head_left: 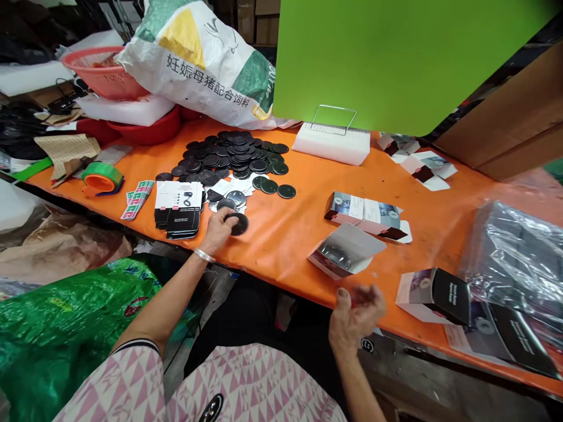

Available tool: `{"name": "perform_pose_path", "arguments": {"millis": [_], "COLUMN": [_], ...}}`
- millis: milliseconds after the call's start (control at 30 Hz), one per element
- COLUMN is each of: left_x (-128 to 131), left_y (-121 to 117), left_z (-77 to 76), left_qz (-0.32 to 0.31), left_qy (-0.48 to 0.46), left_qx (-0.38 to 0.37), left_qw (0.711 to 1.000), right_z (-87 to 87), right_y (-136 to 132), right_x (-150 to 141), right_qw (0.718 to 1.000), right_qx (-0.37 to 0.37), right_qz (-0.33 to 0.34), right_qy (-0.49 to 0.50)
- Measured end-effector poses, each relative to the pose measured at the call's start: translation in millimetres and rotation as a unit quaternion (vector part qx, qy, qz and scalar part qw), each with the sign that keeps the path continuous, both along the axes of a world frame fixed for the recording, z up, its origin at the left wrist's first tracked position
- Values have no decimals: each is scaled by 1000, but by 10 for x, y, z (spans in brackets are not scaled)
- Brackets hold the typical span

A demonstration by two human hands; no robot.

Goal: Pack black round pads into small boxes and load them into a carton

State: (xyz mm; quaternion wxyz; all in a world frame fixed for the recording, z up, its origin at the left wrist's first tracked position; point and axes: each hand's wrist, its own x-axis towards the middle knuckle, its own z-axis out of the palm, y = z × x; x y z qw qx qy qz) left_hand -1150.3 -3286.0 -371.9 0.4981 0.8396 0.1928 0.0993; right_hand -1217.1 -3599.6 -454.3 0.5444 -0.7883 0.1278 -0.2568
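Note:
My left hand grips a round black disc by its edge, just above the orange tabletop. Beyond it lies a heap of similar black discs with white paper slips at its near side. Folded leaflets or flat cartons are stacked left of that hand. Over the front edge of the table, my right hand has its fingers apart and holds nothing; its fingertips are blurred. Nearest to it stands an open box with a dark item inside. Behind that box, another carton lies on its side.
Black-and-white boxes and a plastic-wrapped dark stack occupy the right side. A green board rises at the back beside white foam. Rolls of tape, stickers, a large sack and a red basin stand left.

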Motion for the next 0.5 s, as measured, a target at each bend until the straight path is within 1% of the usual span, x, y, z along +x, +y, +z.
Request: {"name": "perform_pose_path", "arguments": {"millis": [33, 67, 100, 133, 167, 200, 233, 267, 300, 333, 367, 400, 433, 467, 500], "left_x": [-92, -191, -286, -366, -419, -432, -399, -315, -185, -15, 181, 389, 595, 788, 959], "left_y": [-170, -362, -560, -747, -901, -1005, -1043, -1007, -898, -724, -500, -248, 10, 253, 463], "left_z": [12, 15, 8, -6, -23, -40, -53, -57, -51, -35, -13, 13, 35, 50, 52], "left_qz": [-31, -70, -113, -161, -204, -236, -256, -258, -244, -214, -170, -119, -58, -10, 4], "left_qy": [-9, -6, 9, 32, 51, 61, 60, 46, 28, 11, 6, 26, 66, 122, 169], "left_qx": [-84, -154, -202, -234, -255, -257, -240, -203, -143, -66, 28, 126, 211, 281, 328], "left_qw": [996, 986, 973, 958, 944, 935, 934, 943, 959, 975, 985, 984, 973, 952, 930], "right_z": [29, 71, 123, 182, 242, 297, 339, 364, 369, 353, 318, 270, 214, 158, 107], "right_y": [83, 177, 275, 367, 446, 505, 539, 551, 542, 519, 491, 463, 441, 429, 427], "right_x": [-109, -191, -238, -247, -221, -168, -100, -25, 47, 110, 160, 198, 223, 237, 243], "right_qw": [1000, 997, 989, 971, 949, 931, 923, 927, 937, 946, 953, 955, 956, 957, 959], "right_qx": [-17, -17, 2, 33, 65, 86, 87, 68, 32, -11, -52, -84, -106, -119, -126], "right_qz": [15, 63, 133, 212, 278, 316, 328, 321, 304, 284, 267, 257, 251, 243, 233], "right_qy": [17, 42, 70, 102, 134, 161, 178, 182, 172, 155, 135, 120, 110, 104, 99]}}
